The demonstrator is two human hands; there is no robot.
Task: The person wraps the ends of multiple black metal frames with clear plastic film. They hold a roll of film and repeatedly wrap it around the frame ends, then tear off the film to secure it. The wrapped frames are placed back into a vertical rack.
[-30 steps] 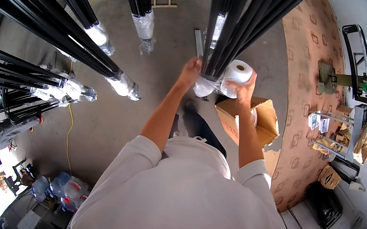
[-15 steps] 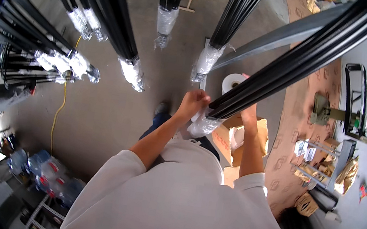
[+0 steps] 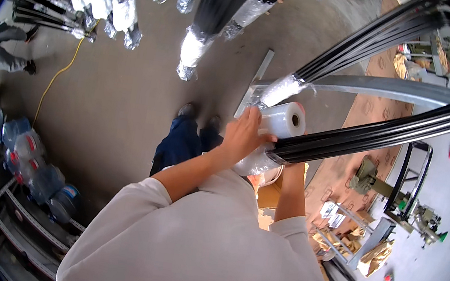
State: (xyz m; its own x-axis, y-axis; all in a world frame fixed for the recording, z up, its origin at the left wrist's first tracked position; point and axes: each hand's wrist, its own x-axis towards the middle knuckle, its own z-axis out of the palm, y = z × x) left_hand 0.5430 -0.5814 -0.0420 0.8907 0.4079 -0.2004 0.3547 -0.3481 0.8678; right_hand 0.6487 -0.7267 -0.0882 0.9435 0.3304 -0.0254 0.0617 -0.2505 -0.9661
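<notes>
A bundle of long black rods (image 3: 374, 129) slopes in from the right, its near end wrapped in clear film (image 3: 256, 163) in front of my body. Beside it, on the far side, a roll of clear plastic film (image 3: 283, 120) lies with its cardboard core facing right. My left hand (image 3: 243, 137) is closed on the left end of this roll, fingers over it and thumb toward the rods. My right hand (image 3: 292, 171) is under the bundle, which hides its fingers. Another wrapped bundle (image 3: 285, 91) hangs just beyond the roll.
More black bundles with film-wrapped ends (image 3: 196, 46) hang ahead and left. A grey metal beam (image 3: 380, 87) runs to the right. Below my right arm is a cardboard box (image 3: 269, 194). A yellow cable (image 3: 57, 73) crosses the floor; large water bottles (image 3: 43, 182) stand left. Another person's legs (image 3: 7, 49) show far left.
My left hand has gone from the rods' wrapped end to the film roll. The roll has come nearer and turned sideways. My view has swung, and the held bundle lies flatter across it.
</notes>
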